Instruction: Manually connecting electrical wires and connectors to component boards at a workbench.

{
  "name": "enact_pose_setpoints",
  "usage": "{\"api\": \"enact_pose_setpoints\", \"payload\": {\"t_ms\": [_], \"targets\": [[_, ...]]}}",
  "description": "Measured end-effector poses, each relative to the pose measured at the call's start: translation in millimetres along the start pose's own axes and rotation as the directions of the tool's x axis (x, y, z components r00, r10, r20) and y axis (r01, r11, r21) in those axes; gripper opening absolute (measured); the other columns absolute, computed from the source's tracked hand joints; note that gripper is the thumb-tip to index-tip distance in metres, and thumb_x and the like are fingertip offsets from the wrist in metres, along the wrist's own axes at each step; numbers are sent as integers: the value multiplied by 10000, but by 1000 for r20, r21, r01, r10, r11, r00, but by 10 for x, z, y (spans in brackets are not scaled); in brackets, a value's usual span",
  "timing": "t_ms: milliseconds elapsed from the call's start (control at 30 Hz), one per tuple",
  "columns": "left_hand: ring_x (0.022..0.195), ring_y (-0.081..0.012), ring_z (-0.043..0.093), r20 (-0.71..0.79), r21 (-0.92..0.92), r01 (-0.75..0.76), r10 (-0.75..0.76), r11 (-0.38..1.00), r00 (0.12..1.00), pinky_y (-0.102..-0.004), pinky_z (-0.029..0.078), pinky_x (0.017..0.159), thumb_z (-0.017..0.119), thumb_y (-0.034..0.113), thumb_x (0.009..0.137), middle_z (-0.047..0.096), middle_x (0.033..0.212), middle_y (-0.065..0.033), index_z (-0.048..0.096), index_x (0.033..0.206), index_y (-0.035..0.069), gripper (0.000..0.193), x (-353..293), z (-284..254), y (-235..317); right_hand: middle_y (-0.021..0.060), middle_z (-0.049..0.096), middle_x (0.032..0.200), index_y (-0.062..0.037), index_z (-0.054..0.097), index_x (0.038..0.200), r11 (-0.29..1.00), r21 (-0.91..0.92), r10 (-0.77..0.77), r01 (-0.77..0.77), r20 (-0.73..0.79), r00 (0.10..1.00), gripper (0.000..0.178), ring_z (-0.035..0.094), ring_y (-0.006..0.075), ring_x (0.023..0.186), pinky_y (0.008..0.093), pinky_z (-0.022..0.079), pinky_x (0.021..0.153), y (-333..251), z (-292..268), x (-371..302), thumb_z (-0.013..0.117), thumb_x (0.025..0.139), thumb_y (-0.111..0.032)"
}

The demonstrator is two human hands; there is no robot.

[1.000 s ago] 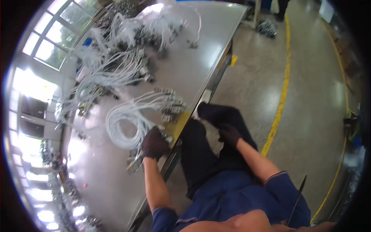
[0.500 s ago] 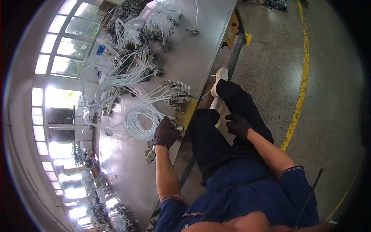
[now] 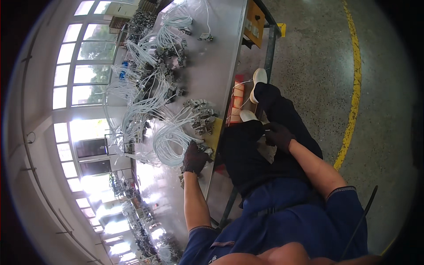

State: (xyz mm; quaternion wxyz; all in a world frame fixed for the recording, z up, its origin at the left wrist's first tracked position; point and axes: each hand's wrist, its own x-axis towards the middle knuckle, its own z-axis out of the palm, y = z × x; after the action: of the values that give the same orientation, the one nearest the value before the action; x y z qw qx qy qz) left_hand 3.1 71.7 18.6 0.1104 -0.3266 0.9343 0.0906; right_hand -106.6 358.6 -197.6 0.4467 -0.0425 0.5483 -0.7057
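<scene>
My left hand (image 3: 194, 158), in a dark glove, is at the front edge of the metal table with its fingers curled down beside small metal fittings (image 3: 206, 150); what it grips is hidden under the glove. A coil of clear-white tubing (image 3: 170, 143) lies just beyond it, and a cluster of metal fittings (image 3: 203, 117) at the tube ends sits by a yellow board (image 3: 215, 134). My right hand (image 3: 278, 136), also dark-gloved, is over my legs away from the table. Its fingers stretch apart toward my left knee, with nothing visible in them.
Further along the table (image 3: 218, 66) are heaped several bundles of tubing (image 3: 145, 106) with metal fittings. A single tubed fitting (image 3: 206, 37) lies apart. Below the edge are red-and-white boxes (image 3: 236, 102) and a wooden drawer (image 3: 254, 24). A yellow line (image 3: 353, 97) crosses the floor.
The view has shifted, bringing the red-and-white boxes into sight under the table. My left hand stays by the fittings. My right hand has moved slightly nearer my left knee, its fingers extending.
</scene>
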Motion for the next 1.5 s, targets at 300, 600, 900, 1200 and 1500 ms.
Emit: {"api": "enact_pose_setpoints", "payload": {"t_ms": [300,600,900,1200,1500], "targets": [[1141,-449,621,20,-17,-41,42,999,999,-489,514,937,786,179,664,678,1154,-251,591,1223,18,613,1,-40,-18,93,676,888,-25,582,1321,997,68,-30,29,8,1000,395,681,188,758,338,579,705,102,-15,121,611,948,-153],[1072,-424,659,15,2,-1,1,1000,1000,-486,532,889,743,225,733,687,1097,-248,609,1163,38,488,-16,-101,5,110,635,1004,-21,552,1356,979,174,91,-103,74,993,426,678,221,827,379,607,763,47,9,58,613,955,-151],[1129,-374,616,81,126,-153,143,980,986,-479,502,949,702,416,852,651,1161,-207,645,1213,98,485,29,18,-257,111,635,1064,-40,548,1375,990,140,-14,27,-96,995,473,651,223,889,387,581,792,-260,12,-7,624,915,-116],[936,-401,663,-796,26,-511,327,859,509,-509,520,855,793,166,696,703,949,-146,693,1068,59,399,-445,-83,612,137,640,1221,-91,442,1516,900,-342,-348,269,-194,917,685,626,190,1038,350,557,851,-1496,-332,460,679,878,-166],[996,-376,682,340,-321,-731,793,602,505,-463,540,875,661,293,881,718,1055,-166,711,1120,124,297,357,883,1451,198,686,913,-119,391,1537,487,-832,-504,265,-21,863,740,687,278,847,407,557,771,-2704,318,1559,657,863,-270]]}}
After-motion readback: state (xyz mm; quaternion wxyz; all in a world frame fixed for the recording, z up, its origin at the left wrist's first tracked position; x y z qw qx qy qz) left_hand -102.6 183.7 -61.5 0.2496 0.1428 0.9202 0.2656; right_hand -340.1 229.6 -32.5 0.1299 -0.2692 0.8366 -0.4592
